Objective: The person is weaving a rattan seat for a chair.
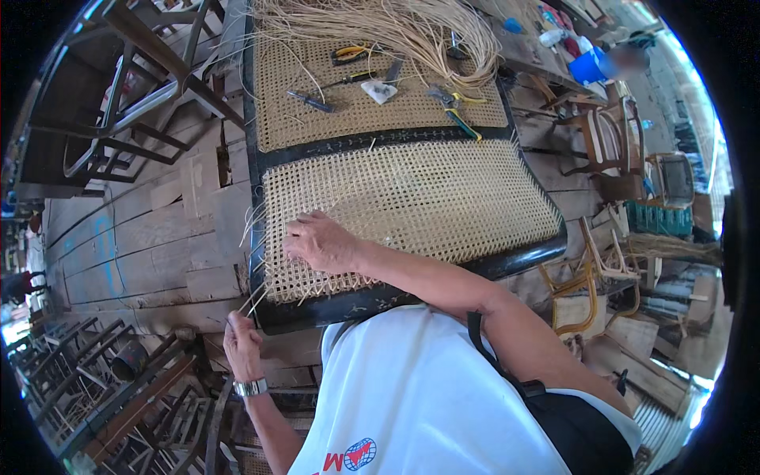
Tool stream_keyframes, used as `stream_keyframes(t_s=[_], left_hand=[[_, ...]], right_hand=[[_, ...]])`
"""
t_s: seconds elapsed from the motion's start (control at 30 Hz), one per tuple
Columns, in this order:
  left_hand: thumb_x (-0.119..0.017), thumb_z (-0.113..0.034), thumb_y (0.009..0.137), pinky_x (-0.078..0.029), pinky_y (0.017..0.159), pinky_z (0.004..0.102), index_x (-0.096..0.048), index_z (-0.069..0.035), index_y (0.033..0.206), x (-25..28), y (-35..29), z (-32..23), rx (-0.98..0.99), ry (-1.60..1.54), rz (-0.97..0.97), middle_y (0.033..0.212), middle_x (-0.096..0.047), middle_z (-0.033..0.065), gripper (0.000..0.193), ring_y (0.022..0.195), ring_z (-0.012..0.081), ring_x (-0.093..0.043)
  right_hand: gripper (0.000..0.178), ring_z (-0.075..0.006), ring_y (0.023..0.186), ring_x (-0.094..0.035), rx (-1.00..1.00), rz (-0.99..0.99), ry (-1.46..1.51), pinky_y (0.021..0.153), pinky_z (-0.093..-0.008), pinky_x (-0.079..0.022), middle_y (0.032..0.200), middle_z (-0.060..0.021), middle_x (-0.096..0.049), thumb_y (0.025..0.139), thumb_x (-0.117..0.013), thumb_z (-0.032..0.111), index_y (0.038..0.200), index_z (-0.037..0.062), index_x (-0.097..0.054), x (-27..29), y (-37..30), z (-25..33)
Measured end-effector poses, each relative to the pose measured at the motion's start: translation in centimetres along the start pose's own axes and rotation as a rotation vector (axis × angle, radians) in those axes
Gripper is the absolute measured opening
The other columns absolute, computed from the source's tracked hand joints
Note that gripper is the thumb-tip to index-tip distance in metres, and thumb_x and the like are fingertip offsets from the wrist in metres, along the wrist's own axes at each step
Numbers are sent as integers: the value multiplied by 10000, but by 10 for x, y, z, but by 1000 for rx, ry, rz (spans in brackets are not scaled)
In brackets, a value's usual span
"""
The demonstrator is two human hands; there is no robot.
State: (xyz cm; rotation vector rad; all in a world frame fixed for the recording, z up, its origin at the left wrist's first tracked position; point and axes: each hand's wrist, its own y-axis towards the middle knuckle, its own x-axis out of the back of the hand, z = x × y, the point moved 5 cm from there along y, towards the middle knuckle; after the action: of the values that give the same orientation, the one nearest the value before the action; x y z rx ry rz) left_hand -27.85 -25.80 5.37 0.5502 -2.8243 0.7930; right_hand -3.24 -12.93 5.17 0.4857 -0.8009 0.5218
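Observation:
A black-framed panel [530, 255] lies before me, its near section filled with pale woven cane webbing [419, 190]. On the left part of that webbing rests my right hand [321, 241], palm down, its bent fingers slightly apart against the weave. Off the frame's near left corner, my left hand [242, 340] is closed, pinching a thin cane strand [255, 305] that runs toward the webbing's edge. Loose strand ends stick out along the left side. Whether a strand lies beneath my right fingers is hidden.
The far section carries a screwdriver [313, 100], yellow-handled pliers [455, 98], yellow-and-black pliers [349, 55], a small plastic bag [379, 91] and a bundle of cane strands [443, 36]. Wooden chair frames [142, 95] stand left; more chairs [598, 138] and a blue bucket [587, 66] are right.

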Motion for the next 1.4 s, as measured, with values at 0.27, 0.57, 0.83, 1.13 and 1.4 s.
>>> stream_keyframes(t_s=[0.27,0.57,0.83,1.13,1.4], left_hand=[[-554,-195,1001,-329,469,211,-587,-37,902,-56,-60,-72,2,274,117,648,-540,-21,190,527,33,-430],[-517,-63,960,-599,666,346,-600,13,1047,-360,2,-102,-587,1060,490,1385,-464,276,142,763,287,-695],[-547,-47,878,-595,577,401,-601,-69,1020,-397,-32,-102,-705,1103,663,1442,-415,306,154,723,314,-716],[-605,-139,953,-531,575,272,-636,59,1045,-296,61,-67,340,315,380,782,-695,115,221,630,141,-655],[-631,-217,934,-477,475,243,-666,18,1007,-311,88,-71,435,389,542,720,-697,92,249,547,111,-617]], right_hand=[[29,-137,819,-594,-305,-608,920,772,-293,-543,874,-23,-596,967,-552,115,965,104,-579,152,-19,-107],[108,-146,731,-552,-718,-1201,1380,705,-325,-529,877,-55,-594,956,-630,155,973,59,-584,240,-93,-254],[125,-232,919,-632,-203,311,247,846,-399,-516,960,-90,-602,961,-584,198,953,85,-636,113,18,-210],[98,-274,912,-646,-83,571,193,807,-439,-516,928,-118,-632,863,-659,131,889,36,-662,75,32,-237],[114,-258,901,-654,-54,498,145,821,-422,-523,920,-107,-636,853,-676,135,908,36,-684,93,27,-238]])
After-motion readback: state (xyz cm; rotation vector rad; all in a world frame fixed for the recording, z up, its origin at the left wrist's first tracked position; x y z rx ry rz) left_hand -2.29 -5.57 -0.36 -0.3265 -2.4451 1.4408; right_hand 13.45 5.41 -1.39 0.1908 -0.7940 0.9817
